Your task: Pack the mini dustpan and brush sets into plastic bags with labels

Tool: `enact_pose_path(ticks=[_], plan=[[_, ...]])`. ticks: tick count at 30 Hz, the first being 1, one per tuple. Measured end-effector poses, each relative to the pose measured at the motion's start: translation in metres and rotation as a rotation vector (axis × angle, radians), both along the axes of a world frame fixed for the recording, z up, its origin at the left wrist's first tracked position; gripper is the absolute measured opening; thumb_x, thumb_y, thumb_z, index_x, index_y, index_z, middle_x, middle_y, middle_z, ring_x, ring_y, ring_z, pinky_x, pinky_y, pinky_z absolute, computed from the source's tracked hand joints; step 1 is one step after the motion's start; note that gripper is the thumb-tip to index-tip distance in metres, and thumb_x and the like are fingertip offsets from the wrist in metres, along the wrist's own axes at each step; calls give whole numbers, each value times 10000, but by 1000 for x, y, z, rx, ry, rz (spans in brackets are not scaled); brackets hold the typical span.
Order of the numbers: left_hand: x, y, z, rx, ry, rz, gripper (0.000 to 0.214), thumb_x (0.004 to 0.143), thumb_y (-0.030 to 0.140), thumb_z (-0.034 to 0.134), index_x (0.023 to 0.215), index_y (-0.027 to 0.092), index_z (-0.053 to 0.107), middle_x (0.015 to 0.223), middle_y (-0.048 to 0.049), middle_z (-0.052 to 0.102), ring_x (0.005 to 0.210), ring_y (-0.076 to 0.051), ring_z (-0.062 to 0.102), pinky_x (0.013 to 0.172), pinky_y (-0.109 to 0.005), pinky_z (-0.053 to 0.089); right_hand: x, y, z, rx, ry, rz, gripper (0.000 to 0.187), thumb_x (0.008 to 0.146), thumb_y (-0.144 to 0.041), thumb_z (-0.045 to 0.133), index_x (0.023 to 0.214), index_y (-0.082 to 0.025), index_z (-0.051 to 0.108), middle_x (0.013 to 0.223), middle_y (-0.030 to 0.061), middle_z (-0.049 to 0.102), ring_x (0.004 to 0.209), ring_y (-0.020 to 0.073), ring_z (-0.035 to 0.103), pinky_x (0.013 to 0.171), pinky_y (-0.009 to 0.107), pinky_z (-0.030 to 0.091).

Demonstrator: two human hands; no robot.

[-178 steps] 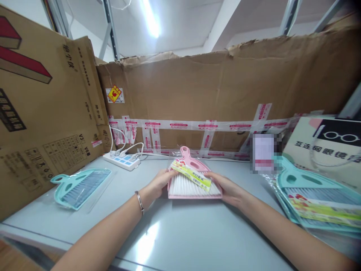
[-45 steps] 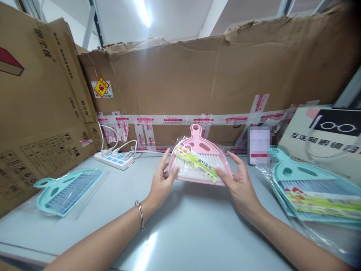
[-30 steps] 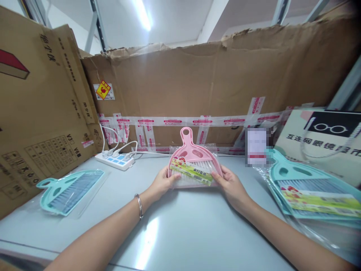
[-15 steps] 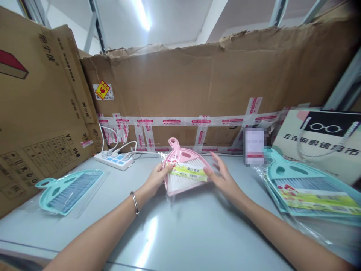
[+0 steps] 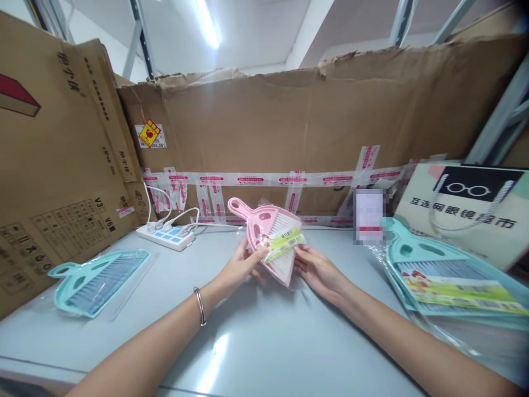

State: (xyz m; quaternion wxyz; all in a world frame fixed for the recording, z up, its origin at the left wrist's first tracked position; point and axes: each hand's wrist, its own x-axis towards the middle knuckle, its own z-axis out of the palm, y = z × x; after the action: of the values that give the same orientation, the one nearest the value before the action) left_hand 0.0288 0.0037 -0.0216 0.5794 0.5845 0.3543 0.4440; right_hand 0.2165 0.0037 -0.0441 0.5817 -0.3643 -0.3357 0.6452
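A pink dustpan and brush set (image 5: 268, 223) in clear wrapping is held up above the table, its handle pointing to the upper left. Across its white bristles runs a yellow-green label. My left hand (image 5: 241, 264), with a silver bangle on the wrist, grips the set's left edge, thumb on the front and fingers behind. At the lower right edge, my right hand (image 5: 316, 270) pinches the wrapped set between thumb and fingers.
A turquoise dustpan set (image 5: 99, 281) lies on the table (image 5: 256, 353) at left. More turquoise sets (image 5: 438, 253) are at right, before a paper bag (image 5: 463, 207). A power strip (image 5: 165, 236) with cables sits by the cardboard wall (image 5: 248, 127).
The pink set has turned, its handle swinging left and its wide end downward. My right hand has closed on its right edge and moved slightly lower.
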Motion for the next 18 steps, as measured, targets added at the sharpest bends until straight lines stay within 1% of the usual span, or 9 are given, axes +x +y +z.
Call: enact_pose_path(ticks=[3, 5, 7, 9, 11, 12, 14, 16, 18], plan=[[-2, 2, 4, 13, -36, -16, 573, 707, 560, 587, 1148, 208, 483, 1118, -99, 596, 929, -214, 600, 570, -259, 531, -1, -5, 3, -36, 42, 69, 140, 694, -141, 648, 826, -173, 616, 791, 27, 697, 699, 127, 643, 683, 224, 504], [-7, 7, 9, 2, -131, 54, 555, 709, 604, 549, 1113, 227, 504, 1120, -76, 596, 951, -194, 593, 655, -268, 525, -1, -7, 6, -49, 12, 72, 129, 723, -119, 614, 841, -173, 616, 813, 34, 705, 691, 126, 654, 659, 214, 518], [-14, 14, 14, -32, -210, 185, 482, 705, 580, 577, 1030, 226, 540, 1068, -50, 612, 894, -162, 603, 655, -245, 507, -1, -9, 10, -70, -22, 95, 132, 738, -109, 601, 854, -172, 612, 813, 36, 709, 672, 119, 659, 627, 202, 526], [-22, 20, 19, -64, -232, 299, 391, 688, 513, 633, 905, 193, 575, 960, -37, 628, 788, -129, 604, 608, -213, 488, -3, -10, 13, -80, -46, 134, 123, 748, -116, 604, 858, -169, 600, 816, 42, 711, 660, 116, 663, 605, 199, 533], [-31, 24, 22, -71, -230, 354, 335, 677, 464, 663, 815, 168, 585, 867, -27, 627, 716, -103, 590, 587, -195, 472, -4, -10, 15, -79, -52, 145, 108, 746, -134, 620, 839, -170, 580, 803, 47, 712, 633, 120, 665, 561, 198, 537], [-35, 26, 24, -69, -229, 348, 325, 677, 453, 667, 808, 168, 583, 856, -23, 625, 705, -96, 588, 591, -192, 469, -4, -9, 16, -76, -56, 140, 120, 738, -140, 632, 835, -173, 568, 791, 48, 712, 615, 124, 666, 532, 197, 536], [-43, 27, 26, -75, -207, 267, 335, 678, 443, 674, 868, 187, 569, 909, -25, 625, 717, -99, 597, 617, -211, 478, -5, -7, 18, -63, -63, 115, 167, 714, -142, 658, 836, -178, 550, 763, 49, 711, 585, 133, 665, 489, 193, 531], [-49, 26, 29, -86, -152, 150, 386, 675, 400, 695, 975, 217, 534, 1013, -41, 614, 788, -122, 613, 687, -264, 499, -5, -6, 18, -44, -64, 79, 220, 693, -139, 676, 858, -186, 538, 753, 43, 711, 576, 141, 667, 481, 198, 536], [-55, 25, 31, -94, -74, 69, 484, 663, 340, 721, 1073, 232, 485, 1077, -64, 603, 888, -155, 612, 762, -328, 505, -6, -6, 17, -32, -48, 34, 242, 689, -136, 677, 865, -197, 523, 746, 28, 710, 573, 144, 668, 490, 211, 545]])
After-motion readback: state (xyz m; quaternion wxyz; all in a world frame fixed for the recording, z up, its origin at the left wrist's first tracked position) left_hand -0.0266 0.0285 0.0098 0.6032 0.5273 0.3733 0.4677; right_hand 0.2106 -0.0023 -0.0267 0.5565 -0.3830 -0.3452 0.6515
